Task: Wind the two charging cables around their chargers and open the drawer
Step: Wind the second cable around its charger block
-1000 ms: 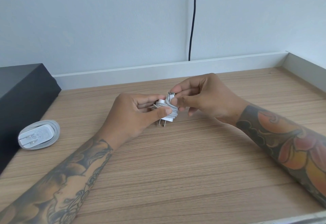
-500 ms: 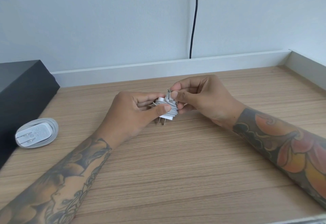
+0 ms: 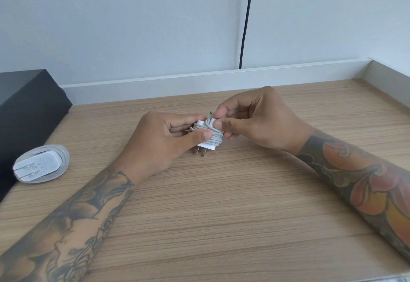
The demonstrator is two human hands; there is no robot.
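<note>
With the left hand [image 3: 164, 139] gripping the charger [image 3: 208, 143], the right hand [image 3: 250, 119] pinching the cable end [image 3: 210, 117] at its 12 o'clock edge should tuck it snugly under a loop.

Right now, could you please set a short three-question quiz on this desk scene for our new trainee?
1. True or false: the charger by the black box already has its cable wound round it.
2. Which hand pinches the cable end: A left, B right?
3. Which way do the held charger's prongs point?

Key: 1 true. 2 B; the right hand pinches it while the left hand holds the charger. 3 Down, towards the desk.
</note>
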